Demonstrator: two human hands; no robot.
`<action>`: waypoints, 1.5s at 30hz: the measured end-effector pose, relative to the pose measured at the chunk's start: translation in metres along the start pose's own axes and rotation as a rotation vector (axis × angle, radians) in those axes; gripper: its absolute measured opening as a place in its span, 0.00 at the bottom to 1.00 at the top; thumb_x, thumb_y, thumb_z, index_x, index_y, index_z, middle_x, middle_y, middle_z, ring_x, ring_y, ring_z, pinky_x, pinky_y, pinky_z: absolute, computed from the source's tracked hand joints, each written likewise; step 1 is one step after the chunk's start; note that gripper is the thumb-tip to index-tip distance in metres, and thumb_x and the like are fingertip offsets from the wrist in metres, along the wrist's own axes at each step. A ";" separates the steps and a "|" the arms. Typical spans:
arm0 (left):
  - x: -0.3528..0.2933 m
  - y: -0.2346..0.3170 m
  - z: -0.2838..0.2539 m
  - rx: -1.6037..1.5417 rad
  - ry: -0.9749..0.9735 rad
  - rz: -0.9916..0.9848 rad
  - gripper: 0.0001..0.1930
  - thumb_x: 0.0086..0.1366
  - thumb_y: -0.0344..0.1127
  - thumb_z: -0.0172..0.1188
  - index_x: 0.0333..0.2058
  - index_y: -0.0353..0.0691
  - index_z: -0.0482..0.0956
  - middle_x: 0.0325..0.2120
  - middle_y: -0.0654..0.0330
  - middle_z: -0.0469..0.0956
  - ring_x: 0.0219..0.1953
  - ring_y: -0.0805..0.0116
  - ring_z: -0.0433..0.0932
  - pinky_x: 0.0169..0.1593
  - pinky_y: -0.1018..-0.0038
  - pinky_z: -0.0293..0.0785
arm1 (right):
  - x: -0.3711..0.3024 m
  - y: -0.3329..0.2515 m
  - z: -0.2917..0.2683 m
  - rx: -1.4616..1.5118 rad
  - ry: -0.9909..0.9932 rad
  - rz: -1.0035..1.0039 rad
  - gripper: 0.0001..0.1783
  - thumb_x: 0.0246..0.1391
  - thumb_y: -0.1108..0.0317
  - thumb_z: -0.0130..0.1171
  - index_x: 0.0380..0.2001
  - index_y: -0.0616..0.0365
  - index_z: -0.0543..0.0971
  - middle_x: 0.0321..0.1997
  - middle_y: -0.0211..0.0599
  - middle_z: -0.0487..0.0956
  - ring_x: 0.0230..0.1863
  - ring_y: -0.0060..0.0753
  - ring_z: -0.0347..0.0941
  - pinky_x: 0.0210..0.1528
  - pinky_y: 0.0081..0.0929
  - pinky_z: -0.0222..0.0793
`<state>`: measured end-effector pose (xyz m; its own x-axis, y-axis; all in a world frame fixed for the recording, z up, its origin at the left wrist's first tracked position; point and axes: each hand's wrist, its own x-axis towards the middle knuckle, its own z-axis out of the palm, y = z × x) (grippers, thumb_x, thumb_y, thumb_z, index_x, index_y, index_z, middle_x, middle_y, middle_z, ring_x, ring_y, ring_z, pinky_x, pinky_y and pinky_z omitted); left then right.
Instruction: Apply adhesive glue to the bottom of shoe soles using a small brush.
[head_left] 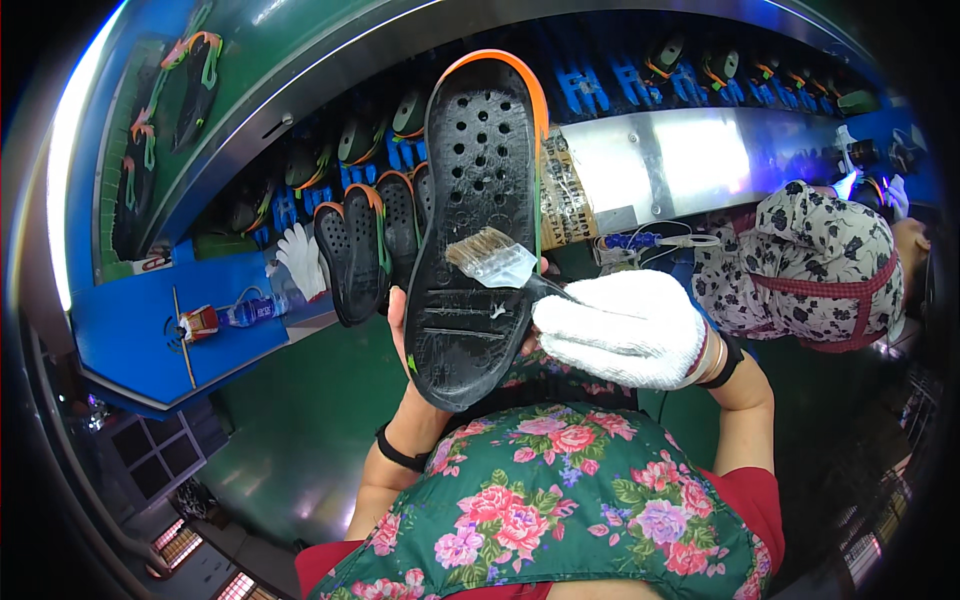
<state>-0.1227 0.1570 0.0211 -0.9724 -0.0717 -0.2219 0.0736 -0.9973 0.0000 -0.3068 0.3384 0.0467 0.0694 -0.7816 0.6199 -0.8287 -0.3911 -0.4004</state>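
Observation:
My bare left hand (398, 328) grips a black shoe sole (468, 215) from behind and below. The sole stands toe up, with an orange and green rim and round holes in its front half. Across its middle lies a flat paintbrush (493, 260) with pale brown bristles and a whitish coating. In a white knitted glove, my right hand (625, 330) is closed round the brush's thin dark handle. Wet-looking streaks and a white smear mark the sole's heel half. Most of my left hand's fingers are hidden behind the sole.
Several similar soles (352, 255) lean at the left. A white glove (302, 260), a blue-labelled bottle (252, 310) and a container with a stick across it (199, 322) rest on a blue table (125, 335). Shoes on blue holders (583, 90) line the back. A co-worker (815, 265) is at right.

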 end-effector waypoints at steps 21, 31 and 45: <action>0.004 0.062 0.013 0.251 -0.102 0.174 0.57 0.60 0.73 0.60 0.75 0.36 0.52 0.67 0.29 0.60 0.52 0.31 0.77 0.48 0.47 0.83 | -0.023 0.018 0.003 0.529 0.479 0.837 0.18 0.49 0.78 0.71 0.45 0.64 0.81 0.49 0.48 0.84 0.42 0.36 0.82 0.41 0.28 0.81; 0.109 0.273 0.133 -0.212 -0.177 0.315 0.48 0.72 0.63 0.52 0.75 0.33 0.45 0.74 0.36 0.44 0.74 0.32 0.50 0.71 0.46 0.66 | 0.019 0.000 0.033 1.156 0.845 1.117 0.15 0.56 0.80 0.64 0.48 0.72 0.84 0.35 0.45 0.86 0.32 0.31 0.84 0.31 0.22 0.78; 0.139 0.335 0.063 1.842 0.914 1.397 0.53 0.51 0.40 0.81 0.70 0.29 0.58 0.47 0.48 0.73 0.43 0.61 0.77 0.52 0.62 0.75 | -0.013 -0.006 0.048 1.070 0.902 1.201 0.15 0.57 0.79 0.63 0.48 0.70 0.84 0.36 0.43 0.87 0.30 0.26 0.82 0.30 0.18 0.76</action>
<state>-0.2470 -0.1883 0.0514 -0.2406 -0.8510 0.4668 -0.3639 0.5250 0.7694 -0.2763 0.3272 0.0082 -0.8024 -0.5135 -0.3042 0.4888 -0.2731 -0.8285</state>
